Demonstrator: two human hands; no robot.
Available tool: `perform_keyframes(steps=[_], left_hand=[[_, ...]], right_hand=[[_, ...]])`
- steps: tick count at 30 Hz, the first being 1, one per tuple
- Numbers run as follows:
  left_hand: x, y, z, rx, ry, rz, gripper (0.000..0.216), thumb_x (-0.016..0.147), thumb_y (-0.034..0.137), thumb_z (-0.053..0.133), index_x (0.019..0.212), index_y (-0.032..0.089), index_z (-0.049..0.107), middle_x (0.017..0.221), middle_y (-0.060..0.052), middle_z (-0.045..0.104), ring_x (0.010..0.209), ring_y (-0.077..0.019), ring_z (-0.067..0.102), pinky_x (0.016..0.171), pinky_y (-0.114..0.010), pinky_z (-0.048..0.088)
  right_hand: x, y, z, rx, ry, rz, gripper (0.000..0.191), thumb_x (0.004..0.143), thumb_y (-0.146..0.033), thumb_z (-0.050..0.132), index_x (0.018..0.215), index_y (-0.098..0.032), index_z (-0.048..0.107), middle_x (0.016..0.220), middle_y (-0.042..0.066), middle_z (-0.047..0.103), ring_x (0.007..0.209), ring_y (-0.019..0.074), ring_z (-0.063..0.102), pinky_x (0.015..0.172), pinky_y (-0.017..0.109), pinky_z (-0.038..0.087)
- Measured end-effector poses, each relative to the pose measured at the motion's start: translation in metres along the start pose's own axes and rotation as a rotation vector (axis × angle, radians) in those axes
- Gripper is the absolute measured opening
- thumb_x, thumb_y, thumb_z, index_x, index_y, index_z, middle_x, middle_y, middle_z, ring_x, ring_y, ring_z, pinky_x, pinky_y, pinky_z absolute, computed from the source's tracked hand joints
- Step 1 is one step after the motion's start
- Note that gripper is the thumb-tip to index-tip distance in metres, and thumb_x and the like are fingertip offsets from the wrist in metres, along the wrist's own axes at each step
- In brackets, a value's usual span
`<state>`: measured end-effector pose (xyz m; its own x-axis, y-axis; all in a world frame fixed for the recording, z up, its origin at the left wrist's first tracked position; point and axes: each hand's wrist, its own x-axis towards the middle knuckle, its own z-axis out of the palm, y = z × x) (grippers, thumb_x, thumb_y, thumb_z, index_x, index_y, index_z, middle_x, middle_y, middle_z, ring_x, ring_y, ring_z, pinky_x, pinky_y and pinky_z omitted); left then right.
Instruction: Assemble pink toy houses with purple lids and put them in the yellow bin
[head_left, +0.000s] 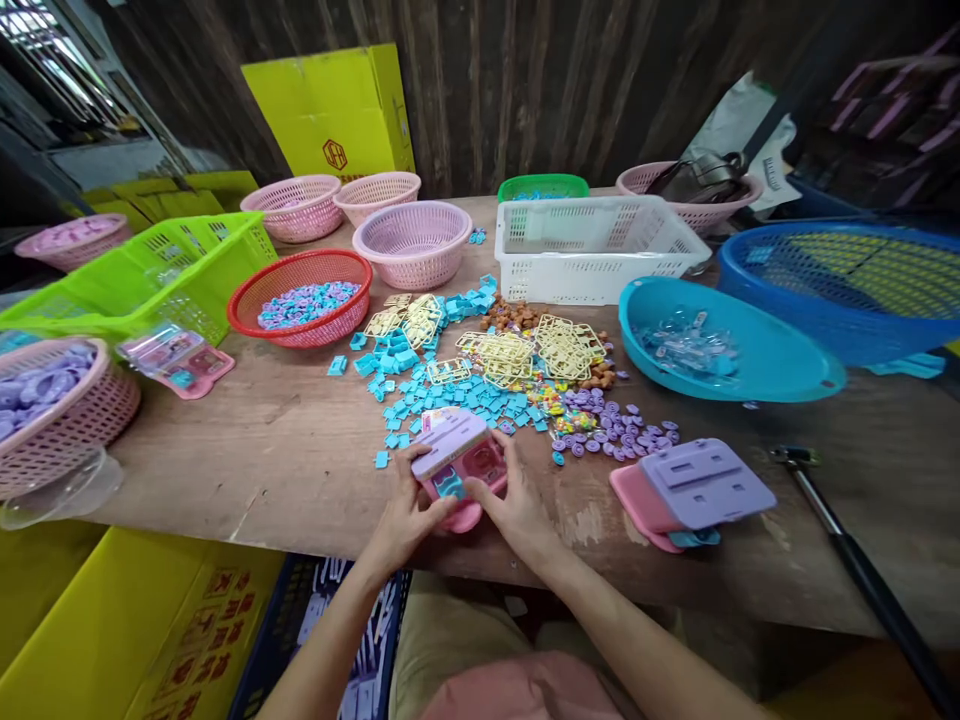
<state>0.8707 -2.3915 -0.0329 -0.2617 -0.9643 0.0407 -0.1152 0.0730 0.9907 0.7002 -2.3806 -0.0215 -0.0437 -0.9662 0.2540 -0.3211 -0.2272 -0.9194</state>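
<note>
Near the table's front edge I hold a small pink and purple toy house point(450, 447) with a light blue piece inside its open front. My left hand point(409, 515) grips its left side, thumb near the base. On the right side, my right hand point(517, 505) wraps round it, with the thumb reaching in at the front. Just behind it lie loose light blue plastic pieces point(480, 400). To the right of my hands, another pink and purple toy house point(697, 485) rests on the table. Purple round pieces point(615, 425) are scattered between the two houses.
A hammer point(832, 520) lies at the right. Cream plastic frames point(510, 355) sit mid-table. Around them stand a red basket point(300, 265), a white basket point(577, 275), a turquoise bowl point(780, 370) and a lime green basket point(172, 245). Another toy house point(199, 368) lies at the left.
</note>
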Motion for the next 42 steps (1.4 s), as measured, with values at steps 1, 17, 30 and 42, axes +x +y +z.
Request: perform_keyframes(steps=[1, 17, 30, 42], left_hand=[[-0.002, 0.0, -0.006, 0.06, -0.016, 0.021, 0.059, 0.071, 0.041, 0.065, 0.116, 0.025, 0.03, 0.129, -0.008, 0.036, 0.119, -0.0238, 0.041, 0.104, -0.041, 0.033], [-0.008, 0.016, -0.052, 0.53, -0.249, 0.088, 0.043, 0.072, 0.03, 0.067, 0.103, 0.024, 0.037, 0.124, -0.008, 0.04, 0.114, -0.0211, 0.045, 0.099, -0.04, 0.037], [-0.014, 0.026, -0.034, 0.395, 0.297, 0.369, 0.04, 0.082, 0.036, 0.055, 0.119, 0.024, 0.045, 0.136, -0.01, 0.04, 0.133, -0.026, 0.032, 0.111, -0.049, 0.026], [-0.001, 0.006, 0.108, 0.58, 0.042, 0.573, 0.042, 0.081, 0.008, 0.042, 0.122, 0.02, 0.038, 0.116, -0.011, 0.053, 0.112, -0.0197, 0.052, 0.093, -0.037, 0.049]], right_hand=[[-0.004, 0.005, -0.006, -0.044, 0.012, -0.031, 0.043, 0.084, -0.037, 0.054, 0.123, -0.023, 0.042, 0.119, 0.008, 0.055, 0.109, 0.0218, 0.052, 0.093, 0.04, 0.044], [0.006, 0.039, -0.025, -0.697, -0.139, -0.126, 0.018, 0.081, -0.012, 0.055, 0.098, -0.014, 0.062, 0.095, 0.01, 0.058, 0.09, 0.0234, 0.054, 0.08, 0.037, 0.049], [-0.019, 0.052, -0.066, -0.722, 0.102, -0.121, 0.021, 0.086, -0.013, 0.043, 0.101, -0.015, 0.058, 0.092, 0.009, 0.059, 0.086, 0.0233, 0.057, 0.074, 0.038, 0.05], [-0.017, 0.024, -0.084, -0.582, 0.151, -0.298, 0.044, 0.084, -0.006, 0.033, 0.119, -0.021, 0.054, 0.107, 0.008, 0.06, 0.099, 0.0179, 0.058, 0.083, 0.033, 0.051]])
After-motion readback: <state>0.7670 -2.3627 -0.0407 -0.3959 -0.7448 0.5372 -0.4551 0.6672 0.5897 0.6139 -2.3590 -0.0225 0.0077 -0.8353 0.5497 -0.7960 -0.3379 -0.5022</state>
